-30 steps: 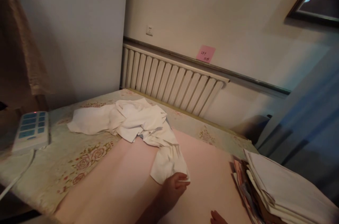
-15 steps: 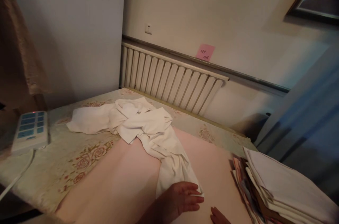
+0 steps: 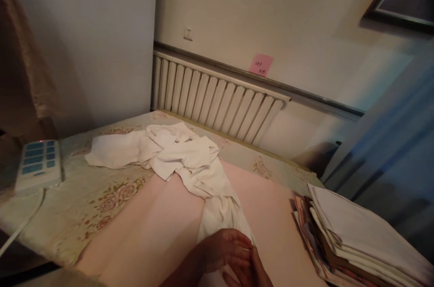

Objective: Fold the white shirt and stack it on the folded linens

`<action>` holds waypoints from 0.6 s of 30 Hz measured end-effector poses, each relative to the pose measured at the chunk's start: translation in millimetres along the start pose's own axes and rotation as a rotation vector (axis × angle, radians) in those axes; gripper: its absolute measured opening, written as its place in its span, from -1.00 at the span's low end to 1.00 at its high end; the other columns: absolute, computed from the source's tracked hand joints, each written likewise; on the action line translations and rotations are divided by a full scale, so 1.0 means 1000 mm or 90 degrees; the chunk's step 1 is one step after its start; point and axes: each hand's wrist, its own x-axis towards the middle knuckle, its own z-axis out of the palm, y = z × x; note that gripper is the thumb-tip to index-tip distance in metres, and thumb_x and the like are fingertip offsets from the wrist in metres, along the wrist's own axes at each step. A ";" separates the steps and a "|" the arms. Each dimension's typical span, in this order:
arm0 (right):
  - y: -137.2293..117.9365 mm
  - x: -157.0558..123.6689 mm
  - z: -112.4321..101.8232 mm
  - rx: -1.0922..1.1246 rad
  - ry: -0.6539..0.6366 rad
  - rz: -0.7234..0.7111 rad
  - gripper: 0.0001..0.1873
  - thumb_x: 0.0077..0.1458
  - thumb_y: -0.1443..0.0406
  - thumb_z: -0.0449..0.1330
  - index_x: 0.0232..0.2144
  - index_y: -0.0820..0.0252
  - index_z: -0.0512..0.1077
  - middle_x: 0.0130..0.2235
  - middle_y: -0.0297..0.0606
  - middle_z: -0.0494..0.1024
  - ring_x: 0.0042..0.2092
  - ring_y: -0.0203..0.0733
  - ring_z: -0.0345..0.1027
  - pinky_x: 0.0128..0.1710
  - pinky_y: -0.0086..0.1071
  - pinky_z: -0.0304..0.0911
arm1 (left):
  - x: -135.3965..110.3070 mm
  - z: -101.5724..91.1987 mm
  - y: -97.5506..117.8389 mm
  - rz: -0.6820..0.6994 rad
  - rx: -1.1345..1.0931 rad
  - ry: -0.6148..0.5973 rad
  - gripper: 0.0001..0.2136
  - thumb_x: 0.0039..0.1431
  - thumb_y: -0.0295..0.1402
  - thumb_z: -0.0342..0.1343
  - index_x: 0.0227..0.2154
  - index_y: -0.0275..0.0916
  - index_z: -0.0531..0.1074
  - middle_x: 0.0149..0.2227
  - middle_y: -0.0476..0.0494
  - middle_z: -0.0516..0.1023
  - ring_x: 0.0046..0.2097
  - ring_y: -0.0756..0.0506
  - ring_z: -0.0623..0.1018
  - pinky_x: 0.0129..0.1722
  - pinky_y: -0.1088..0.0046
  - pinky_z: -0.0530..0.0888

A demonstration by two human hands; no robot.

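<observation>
My left hand point(image 3: 228, 251) is reaching in from the bottom of the view, its back turned partly up and its fingers bending loosely, close together, towards my right hand point(image 3: 259, 271), which is showing only in part at the lower edge. The fingers of both hands are meeting, or nearly so, just beside the near end of the white cloth point(image 3: 198, 156). That end is running down under my left hand, and a pale patch of it is showing again below my palm, by the wrist. I cannot tell whether any fingers are pinching the cloth, since my left hand is hiding that spot and my right fingertips are tucked behind it. Ahead of my fingers the cloth is narrowing and creasing, then bunching into a rumpled heap well apart from them, with its far part stretching left over the flowered tablecloth point(image 3: 77, 214). The nearer part is lying on a pink sheet point(image 3: 271, 219), which is spreading beneath my hands too. To the right of my hands, apart from them, a stack of folded cloths point(image 3: 373, 237) is sitting. A power strip point(image 3: 39, 165) is lying far off at the left.
</observation>
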 end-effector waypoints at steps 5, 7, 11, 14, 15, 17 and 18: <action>-0.012 0.006 0.025 0.081 -0.016 0.065 -0.36 -0.31 0.05 0.46 -0.20 0.22 0.39 -0.30 -0.19 0.62 -0.15 0.00 0.51 -0.08 -0.16 0.39 | -0.006 -0.017 0.028 0.018 0.195 0.039 -0.65 -0.14 -0.33 0.29 -0.24 -0.31 0.43 -0.17 -0.21 0.53 -0.34 -0.09 0.58 -0.39 0.43 0.42; -0.011 0.010 0.025 0.068 0.015 0.051 -0.39 -0.36 0.09 0.47 -0.26 0.21 0.38 -0.35 -0.21 0.61 -0.23 -0.02 0.53 -0.15 -0.20 0.42 | -0.009 -0.030 0.046 0.111 0.301 0.266 -0.81 0.04 -0.31 0.10 -0.28 -0.27 0.37 -0.28 -0.12 0.54 -0.46 -0.01 0.52 -0.50 0.49 0.34; -0.007 0.018 0.012 -0.024 0.088 -0.048 -0.49 -0.33 0.06 0.42 -0.35 0.20 0.36 -0.49 -0.34 0.56 -0.40 -0.14 0.48 -0.28 -0.25 0.43 | -0.011 -0.056 0.066 0.137 0.559 0.694 -0.87 0.14 -0.43 -0.09 -0.33 -0.22 0.35 -0.33 -0.09 0.52 -0.31 -0.02 0.51 -0.33 0.50 0.34; -0.009 0.021 -0.001 -0.071 0.129 -0.115 -0.55 -0.28 0.07 0.38 -0.37 0.20 0.37 -0.50 -0.38 0.53 -0.44 -0.22 0.42 -0.39 -0.34 0.39 | -0.006 -0.064 0.059 0.100 0.612 0.690 -0.91 0.09 -0.46 -0.03 -0.42 -0.22 0.37 -0.35 -0.10 0.52 -0.25 -0.06 0.49 -0.26 0.47 0.32; -0.010 0.021 -0.005 -0.078 0.132 -0.127 -0.55 -0.27 0.07 0.37 -0.37 0.20 0.37 -0.48 -0.37 0.53 -0.43 -0.22 0.42 -0.41 -0.36 0.38 | -0.003 -0.065 0.054 0.091 0.623 0.669 -0.93 0.06 -0.47 0.01 -0.44 -0.22 0.37 -0.38 -0.08 0.51 -0.27 -0.06 0.48 -0.26 0.46 0.32; -0.013 0.020 -0.010 -0.083 0.139 -0.137 -0.52 -0.27 0.05 0.37 -0.35 0.22 0.39 -0.47 -0.37 0.53 -0.42 -0.23 0.41 -0.41 -0.38 0.37 | 0.004 -0.063 0.044 0.079 0.633 0.636 -0.92 -0.02 -0.52 0.07 -0.45 -0.22 0.38 -0.37 -0.06 0.50 -0.25 -0.05 0.47 -0.23 0.47 0.32; -0.014 0.018 -0.011 -0.080 0.144 -0.137 -0.50 -0.27 0.03 0.38 -0.34 0.22 0.39 -0.48 -0.38 0.52 -0.42 -0.24 0.41 -0.39 -0.38 0.38 | 0.008 -0.061 0.039 0.074 0.629 0.628 -0.89 -0.05 -0.54 0.07 -0.44 -0.23 0.38 -0.35 -0.06 0.50 -0.24 -0.05 0.46 -0.23 0.48 0.33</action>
